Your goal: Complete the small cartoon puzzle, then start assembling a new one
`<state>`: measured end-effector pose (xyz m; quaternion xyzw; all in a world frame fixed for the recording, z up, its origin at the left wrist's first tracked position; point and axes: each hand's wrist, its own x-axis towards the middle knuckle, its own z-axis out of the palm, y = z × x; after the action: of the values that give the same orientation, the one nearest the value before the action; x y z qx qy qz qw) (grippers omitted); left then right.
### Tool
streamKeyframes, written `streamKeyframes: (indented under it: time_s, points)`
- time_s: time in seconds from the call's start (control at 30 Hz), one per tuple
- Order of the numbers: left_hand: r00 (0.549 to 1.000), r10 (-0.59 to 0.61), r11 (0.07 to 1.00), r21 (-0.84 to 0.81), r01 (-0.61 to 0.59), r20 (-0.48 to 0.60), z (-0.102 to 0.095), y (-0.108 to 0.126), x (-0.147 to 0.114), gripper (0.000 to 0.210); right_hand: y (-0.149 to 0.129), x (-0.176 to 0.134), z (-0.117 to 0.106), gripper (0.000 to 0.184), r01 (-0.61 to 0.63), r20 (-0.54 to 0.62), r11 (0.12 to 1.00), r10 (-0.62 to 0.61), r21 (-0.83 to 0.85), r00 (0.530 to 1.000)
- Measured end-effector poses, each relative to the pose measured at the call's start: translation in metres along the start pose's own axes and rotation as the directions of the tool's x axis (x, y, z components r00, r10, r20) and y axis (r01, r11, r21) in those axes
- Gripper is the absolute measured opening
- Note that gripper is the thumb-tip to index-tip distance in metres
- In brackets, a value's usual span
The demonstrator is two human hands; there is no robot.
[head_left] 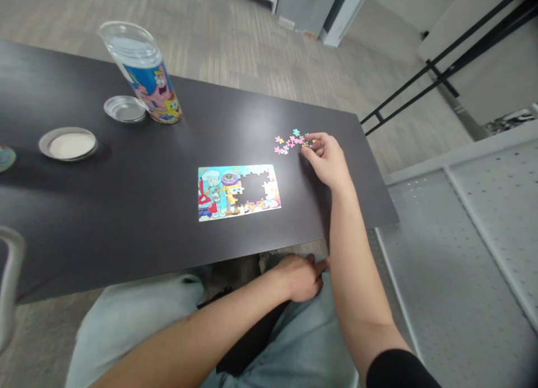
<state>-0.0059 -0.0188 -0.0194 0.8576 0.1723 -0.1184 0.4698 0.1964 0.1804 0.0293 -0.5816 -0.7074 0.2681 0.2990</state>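
My right hand (327,158) is over the right end of a small heap of loose jigsaw pieces (291,143), in pink, yellow and teal. Its thumb and forefinger are apart at the tips, with pieces showing between them; the other fingers are partly hidden. In front of me lies a partly assembled cartoon jigsaw puzzle (214,194), its left side and border joined around a gap at centre right. My left hand (300,277) rests on my lap below the table edge, forefinger stretched out, nothing visible in it.
A clear-topped cartoon canister (153,85) stands at the back left of the dark table (138,208). Beside it lie a round metal lid (125,109) and a white-centred lid (69,145). A grey perforated panel (474,253) borders the right side.
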Motion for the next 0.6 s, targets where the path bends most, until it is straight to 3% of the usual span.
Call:
streamKeyframes:
  time_s: [0.07, 0.1, 0.37, 0.6]
  points:
    - [1.000, -0.007, 1.000, 0.000, 0.007, 0.004, -0.001, 0.000, -0.001, 0.080, -0.002, -0.004, -0.001, 0.031, -0.072, -0.219, 0.996, 0.060, -0.045, 0.974]
    - [1.000, -0.009, 1.000, -0.001, 0.009, 0.007, -0.002, 0.000, -0.001, 0.080, -0.004, -0.006, -0.001, 0.032, -0.107, -0.271, 0.993, 0.089, -0.053, 0.959]
    - [1.000, -0.007, 1.000, -0.007, 0.007, 0.016, -0.002, 0.001, 0.000, 0.081, -0.009, -0.011, 0.005, 0.023, -0.119, -0.227, 0.989, 0.096, -0.092, 0.969]
    - [0.999, -0.020, 1.000, -0.021, 0.021, 0.026, -0.005, 0.002, -0.001, 0.082, -0.008, -0.012, 0.001, 0.023, -0.092, -0.110, 0.995, 0.087, -0.046, 0.990]
